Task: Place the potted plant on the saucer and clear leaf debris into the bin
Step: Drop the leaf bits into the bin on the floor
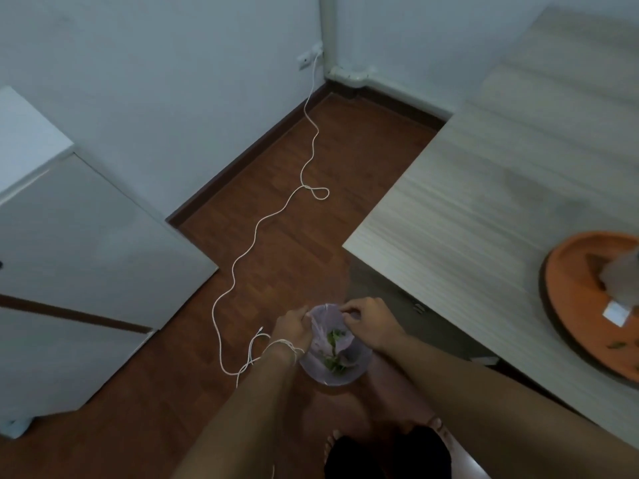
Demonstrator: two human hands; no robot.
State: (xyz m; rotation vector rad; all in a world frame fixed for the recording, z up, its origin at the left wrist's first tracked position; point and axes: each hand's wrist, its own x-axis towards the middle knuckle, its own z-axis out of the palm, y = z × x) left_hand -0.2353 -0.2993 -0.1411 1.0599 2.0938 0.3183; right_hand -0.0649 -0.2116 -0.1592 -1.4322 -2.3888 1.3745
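A small bin [349, 373] lined with a pale plastic bag stands on the floor below me, with green leaf debris [334, 350] inside. My left hand [294, 328] pinches the bag's left rim, and my right hand [371, 323] pinches its far right rim. On the table at the right lies an orange saucer [570, 305]. A pale pot [622, 274] stands on it, cut off by the frame edge. A few green leaf bits [617, 345] lie on the saucer's near side.
A light wood-grain table [484, 188] fills the right side. A white cabinet [79, 257] stands at the left. A white cable [262, 219] snakes across the brown floor from a wall socket [306, 60] to near my left wrist. My bare feet show at the bottom.
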